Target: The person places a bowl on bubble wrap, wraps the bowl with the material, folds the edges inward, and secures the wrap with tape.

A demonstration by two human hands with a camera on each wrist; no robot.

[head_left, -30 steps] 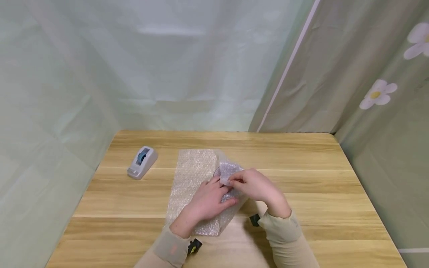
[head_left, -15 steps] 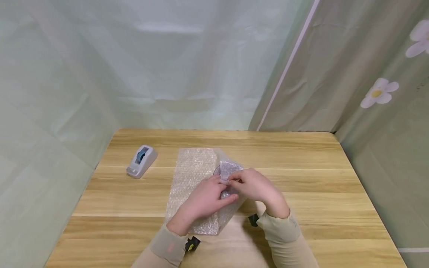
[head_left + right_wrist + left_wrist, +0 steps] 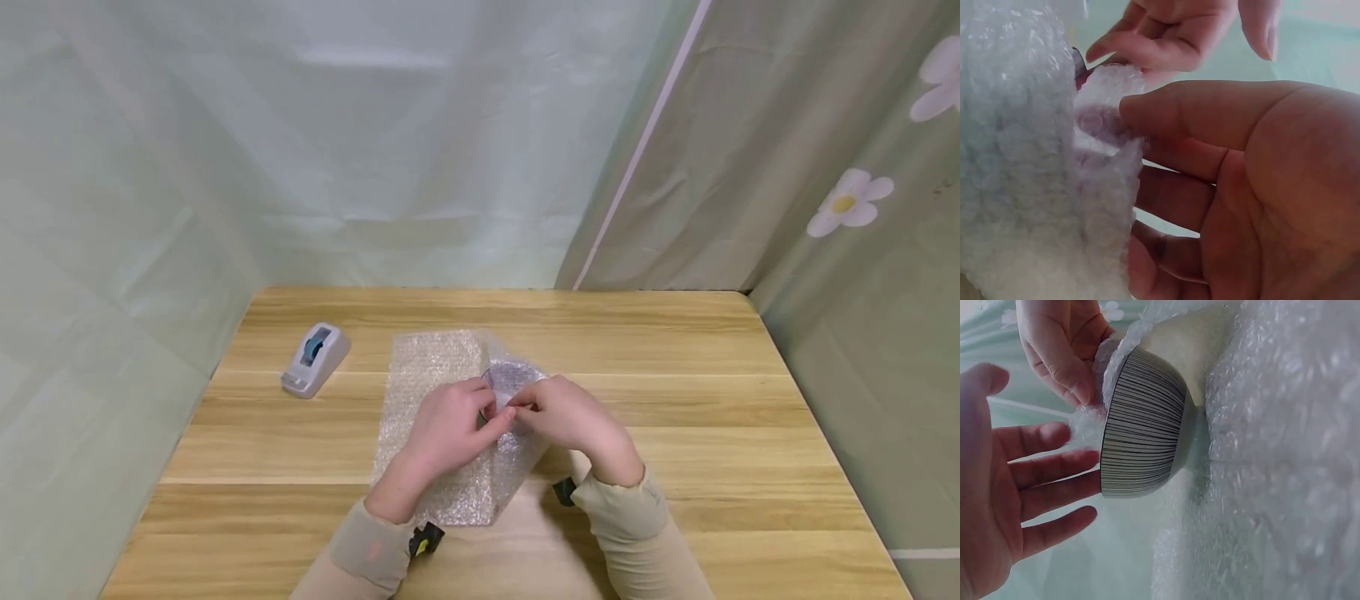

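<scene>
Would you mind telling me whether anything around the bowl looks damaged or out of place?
Nothing stands out: the striped bowl shows no chip on its visible side, the right hand pinches bubble wrap by the bowl's rim, and the tape dispenser sits upright. The bowl's inside is mostly hidden.

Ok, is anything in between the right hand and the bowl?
Yes, the bubble wrap. Part of it lies over the rim of the bowl, where the right hand pinches it. By the left hand, nothing visible covers the bowl's striped side.
</scene>
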